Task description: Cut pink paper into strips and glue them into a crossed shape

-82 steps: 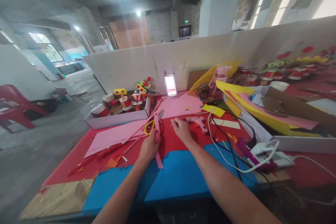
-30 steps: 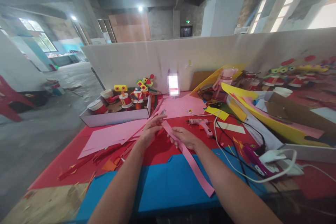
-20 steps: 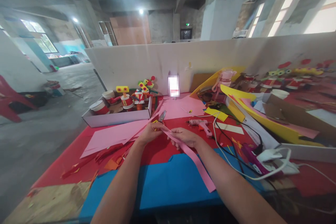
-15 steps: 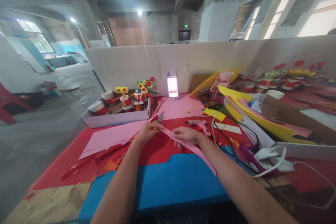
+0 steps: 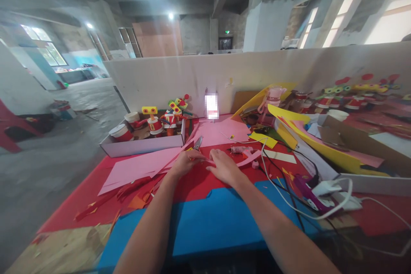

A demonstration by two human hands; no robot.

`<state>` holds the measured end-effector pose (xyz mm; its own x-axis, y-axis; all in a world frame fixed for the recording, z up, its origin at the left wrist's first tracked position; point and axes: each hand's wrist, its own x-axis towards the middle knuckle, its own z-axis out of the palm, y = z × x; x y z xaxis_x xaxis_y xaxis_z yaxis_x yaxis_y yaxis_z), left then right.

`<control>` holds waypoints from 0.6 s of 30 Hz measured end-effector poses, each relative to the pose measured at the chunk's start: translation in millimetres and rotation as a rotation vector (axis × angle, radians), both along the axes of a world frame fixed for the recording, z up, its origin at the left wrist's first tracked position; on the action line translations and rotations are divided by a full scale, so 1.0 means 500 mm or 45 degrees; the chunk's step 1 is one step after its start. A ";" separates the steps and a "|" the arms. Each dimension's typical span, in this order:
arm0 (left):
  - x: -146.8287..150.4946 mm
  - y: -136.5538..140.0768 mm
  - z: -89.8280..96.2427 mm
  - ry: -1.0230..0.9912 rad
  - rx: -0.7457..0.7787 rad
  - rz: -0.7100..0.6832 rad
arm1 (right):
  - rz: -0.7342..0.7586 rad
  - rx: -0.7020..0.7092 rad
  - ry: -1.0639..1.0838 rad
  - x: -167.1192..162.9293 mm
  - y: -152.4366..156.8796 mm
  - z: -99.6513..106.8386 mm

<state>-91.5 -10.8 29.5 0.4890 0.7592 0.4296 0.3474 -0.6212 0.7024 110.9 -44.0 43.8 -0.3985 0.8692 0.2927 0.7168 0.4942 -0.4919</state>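
Note:
A pink paper strip (image 5: 248,160) runs between both hands, its loose end reaching right across the glue gun. My left hand (image 5: 188,161) is closed on the strip's left part, close to the scissors (image 5: 198,142). My right hand (image 5: 221,165) pinches the strip a little further right, fingers bent over it. Partly behind the strip's loose end lies a pink glue gun (image 5: 241,150). Beneath the hands is red sheeting (image 5: 195,184), with a blue sheet (image 5: 221,220) nearer to me.
Pink paper sheets (image 5: 138,167) lie left and back. A shallow box (image 5: 144,145) holds cups and paper robot figures (image 5: 154,124). On the right are a purple power strip (image 5: 313,195) with cables, and a box (image 5: 369,180) of coloured sheets. A bright screen (image 5: 211,106) stands behind.
The strip's loose end has swung from beside my right forearm, over the blue sheet, up and right to the glue gun. My right hand has turned palm down over the strip.

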 end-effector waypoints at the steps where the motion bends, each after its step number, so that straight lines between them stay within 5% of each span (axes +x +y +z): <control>1: 0.001 -0.001 0.001 0.008 0.007 -0.008 | -0.016 -0.030 0.041 -0.007 0.007 -0.011; 9: 0.008 -0.004 0.004 0.039 0.055 -0.025 | -0.017 -0.174 0.363 -0.013 0.035 -0.072; 18: 0.008 -0.014 0.019 -0.029 -0.101 0.007 | -0.039 -0.082 0.473 -0.002 0.041 -0.086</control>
